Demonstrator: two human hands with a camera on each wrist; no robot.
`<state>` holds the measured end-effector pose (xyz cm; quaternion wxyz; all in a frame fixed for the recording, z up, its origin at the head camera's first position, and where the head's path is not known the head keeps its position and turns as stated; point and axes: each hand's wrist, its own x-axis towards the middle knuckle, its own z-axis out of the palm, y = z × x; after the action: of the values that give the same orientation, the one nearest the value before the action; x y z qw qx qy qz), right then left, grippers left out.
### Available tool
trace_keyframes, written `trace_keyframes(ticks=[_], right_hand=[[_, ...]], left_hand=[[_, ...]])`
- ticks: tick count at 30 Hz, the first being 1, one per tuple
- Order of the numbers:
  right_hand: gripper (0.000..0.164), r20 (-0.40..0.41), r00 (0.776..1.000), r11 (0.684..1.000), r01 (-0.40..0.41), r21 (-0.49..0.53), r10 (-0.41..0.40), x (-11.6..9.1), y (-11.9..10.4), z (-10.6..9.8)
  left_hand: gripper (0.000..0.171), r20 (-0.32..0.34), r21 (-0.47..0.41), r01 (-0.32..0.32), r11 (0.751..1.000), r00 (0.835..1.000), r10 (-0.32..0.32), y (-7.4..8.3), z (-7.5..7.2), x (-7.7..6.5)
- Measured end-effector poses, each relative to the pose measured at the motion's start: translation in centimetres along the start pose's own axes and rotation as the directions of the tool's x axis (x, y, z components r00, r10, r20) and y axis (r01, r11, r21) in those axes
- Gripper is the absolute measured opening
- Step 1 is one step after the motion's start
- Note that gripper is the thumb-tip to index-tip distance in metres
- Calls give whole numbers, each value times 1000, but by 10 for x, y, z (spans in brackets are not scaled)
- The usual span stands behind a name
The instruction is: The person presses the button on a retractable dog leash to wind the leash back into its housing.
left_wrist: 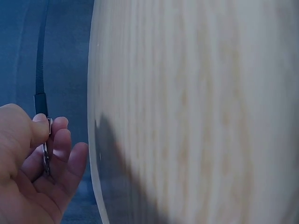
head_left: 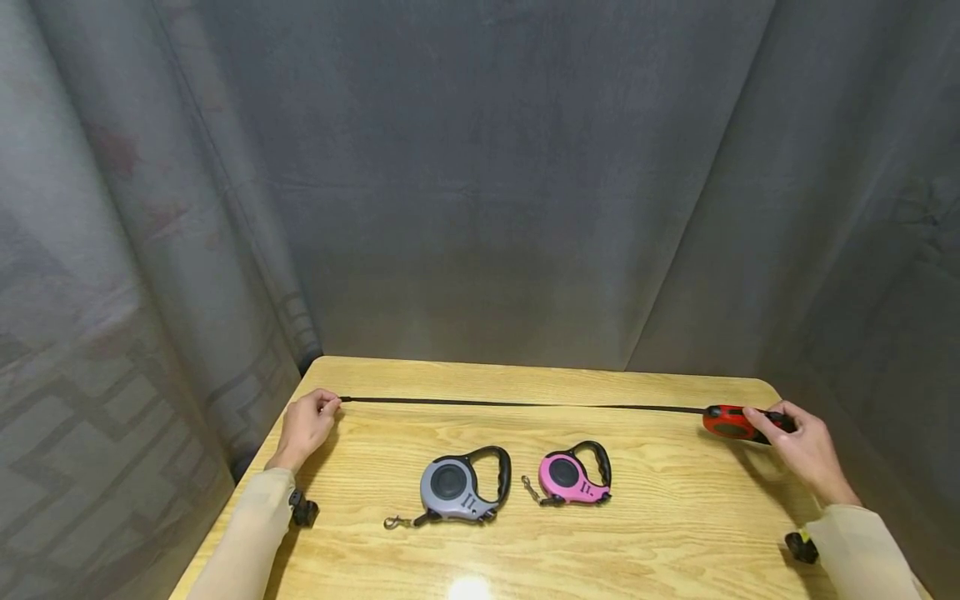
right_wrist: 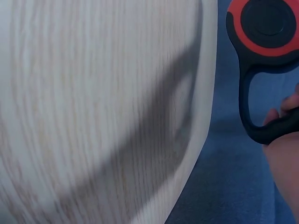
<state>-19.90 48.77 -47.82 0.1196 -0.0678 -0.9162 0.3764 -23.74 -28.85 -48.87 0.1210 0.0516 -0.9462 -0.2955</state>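
A red and black retractable dog leash (head_left: 729, 423) is gripped by its handle in my right hand (head_left: 806, 450) at the table's right side. Its black strap (head_left: 465, 402) runs nearly straight across to the left. There my left hand (head_left: 306, 425) pinches the metal clip (left_wrist: 46, 156) at the strap's end between thumb and fingers. In the right wrist view the leash's black loop handle (right_wrist: 245, 100) shows, with the fingers wrapped round it and partly cut off by the frame. Both hands are raised above the tabletop.
On the wooden table (head_left: 360, 567) lie a grey retractable leash (head_left: 448, 492) and a smaller pink one (head_left: 567, 477), each with its clip toward the left. Grey curtains (head_left: 480, 183) hang behind and at both sides of the table.
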Motion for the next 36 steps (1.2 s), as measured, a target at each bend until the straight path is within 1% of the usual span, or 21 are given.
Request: trace_keyframes(ticks=[14,22,26,29,33,36], right_hand=[[36,-17,999,1000,30,1,-30,2,-11,3],[35,13,999,999,43,8,-43,2,-14,7],[34,2,998,998,56,12,-56,2,-16,7],[33,3,998,998,66,9,-66,2,-17,6],[33,28,997,998,71,0,-71,2,-19,4],[34,59,996,998,69,-10,-69,2,-21,4]], left_hand=[[19,15,-8,1,1000,1000,-1,0,-1,-1],[19,49,-17,-26,1000,998,27,3,0,-1],[21,57,-22,-9,1000,998,10,4,-1,-1],[22,60,-26,17,1000,998,-15,4,-2,-1],[23,55,-27,33,999,998,-32,4,-2,-1],[23,50,-29,32,999,998,-30,5,-2,-1]])
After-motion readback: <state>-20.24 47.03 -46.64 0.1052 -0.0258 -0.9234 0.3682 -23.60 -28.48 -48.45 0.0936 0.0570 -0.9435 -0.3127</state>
